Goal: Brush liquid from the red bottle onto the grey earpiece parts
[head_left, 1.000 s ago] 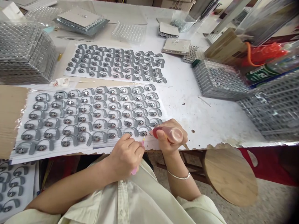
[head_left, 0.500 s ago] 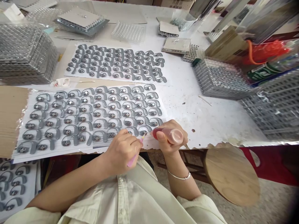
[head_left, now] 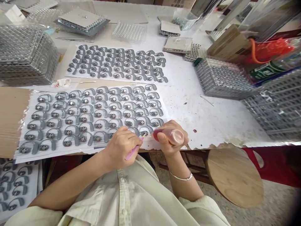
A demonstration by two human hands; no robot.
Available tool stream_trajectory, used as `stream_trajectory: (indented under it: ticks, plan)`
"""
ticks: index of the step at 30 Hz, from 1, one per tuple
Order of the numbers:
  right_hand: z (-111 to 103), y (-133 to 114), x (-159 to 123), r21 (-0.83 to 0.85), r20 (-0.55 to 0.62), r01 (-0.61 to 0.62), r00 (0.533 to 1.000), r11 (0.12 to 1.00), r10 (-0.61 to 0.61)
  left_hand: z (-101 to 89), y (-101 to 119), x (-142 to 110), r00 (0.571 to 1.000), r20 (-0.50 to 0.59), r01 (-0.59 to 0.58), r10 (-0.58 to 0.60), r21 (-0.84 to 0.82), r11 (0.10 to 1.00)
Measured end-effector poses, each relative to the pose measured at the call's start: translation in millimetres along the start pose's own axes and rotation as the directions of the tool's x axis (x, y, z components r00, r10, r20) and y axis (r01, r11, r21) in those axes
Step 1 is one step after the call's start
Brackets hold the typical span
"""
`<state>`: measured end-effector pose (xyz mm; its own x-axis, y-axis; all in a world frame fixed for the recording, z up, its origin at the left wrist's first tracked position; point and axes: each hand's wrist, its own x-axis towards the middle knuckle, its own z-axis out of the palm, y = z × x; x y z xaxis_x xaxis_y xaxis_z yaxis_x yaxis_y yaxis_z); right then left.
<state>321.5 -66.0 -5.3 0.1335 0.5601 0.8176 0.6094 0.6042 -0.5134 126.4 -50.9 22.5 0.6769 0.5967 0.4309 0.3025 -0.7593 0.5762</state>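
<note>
My left hand (head_left: 123,147) is closed round a thin pink-handled tool (head_left: 132,152), whose small yellowish tip points at a grey hook-shaped piece (head_left: 146,130) in the front row. I cannot tell whether the tip touches it. Tilted in my right hand (head_left: 172,138) is a squeeze bottle (head_left: 167,135) with reddish contents, its nozzle end toward the same piece. Rows of similar grey hooks with round metallic parts lie on a white sheet (head_left: 162,94). My left hand covers part of the front row.
Behind lies a second sheet (head_left: 68,73) of grey hooks. Stacked clear trays (head_left: 25,53) stand at the left, more trays (head_left: 221,75) at the right. A cotton swab (head_left: 88,82) and a crumpled tissue (head_left: 61,83) lie between the sheets. A wooden stool (head_left: 235,175) stands below the table edge.
My left hand has shifted slightly up, and the pink-handled tool now lies at a flatter angle. The right hand with the squeeze bottle has hardly moved.
</note>
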Motion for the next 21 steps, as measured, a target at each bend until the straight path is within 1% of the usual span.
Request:
stream_trajectory:
  ticks: [7, 11, 14, 17, 21]
  plan:
    - [1.3, 0.0, 1.3, 0.062, -0.004, 0.015, 1.0, 0.998, -0.015, -3.0, -2.0, 2.2, 1.0, -0.026, -0.004, 0.002, -0.048, 0.999]
    - [-2.2, 1.5, -0.3, 0.055, -0.023, -0.044, 0.999, 0.998, 0.046, -3.1, -3.1, 1.6, 1.0, -0.031, -0.003, 0.001, -0.07, 0.998]
    - [-3.6, 3.0, -2.2, 0.091, -0.038, -0.097, 0.994, 0.991, 0.101, -3.1, -3.6, 1.7, 1.0, -0.03, -0.006, 0.004, -0.069, 0.998]
    - [-2.7, 3.1, -2.5, 0.118, -0.007, -0.096, 0.995, 0.988, 0.097, -3.0, -4.2, 1.9, 0.999, -0.037, -0.006, 0.003, -0.07, 0.997]
    - [-0.9, 2.5, -1.4, 0.11, 0.037, -0.074, 0.997, 0.991, 0.071, -3.3, -5.1, 1.8, 0.999, -0.045, -0.001, -0.003, -0.079, 0.997]
